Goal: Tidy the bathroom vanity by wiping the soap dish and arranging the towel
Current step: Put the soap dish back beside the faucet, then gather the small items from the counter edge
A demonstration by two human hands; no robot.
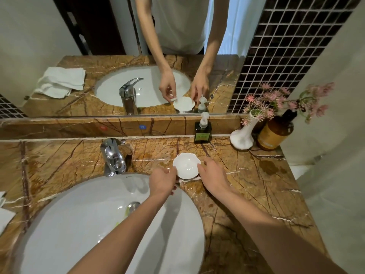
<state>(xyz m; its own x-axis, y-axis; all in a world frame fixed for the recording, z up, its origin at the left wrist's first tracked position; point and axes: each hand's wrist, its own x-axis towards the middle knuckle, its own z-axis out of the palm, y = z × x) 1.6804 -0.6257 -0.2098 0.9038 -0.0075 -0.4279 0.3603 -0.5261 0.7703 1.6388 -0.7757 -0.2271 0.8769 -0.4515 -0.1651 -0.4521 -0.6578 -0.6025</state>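
Observation:
The white scalloped soap dish (186, 165) stands on the brown marble counter (246, 184), right of the tap. My left hand (163, 181) is curled against its left rim. In the mirror its fingertips pinch a small white piece, seemingly a wipe, whose edge (189, 179) shows under the dish's near side. My right hand (212, 175) holds the dish's right rim with thumb and fingers. The white towel (4, 213) lies at the counter's far left edge, mostly out of frame. Its mirror reflection (61, 82) shows it loosely crumpled.
A chrome tap (113, 157) stands behind the white basin (79, 224). A green pump bottle (202, 131), a white vase of pink flowers (242, 138) and a brown bottle (273, 133) line the back right. A wet patch (268, 167) marks the counter.

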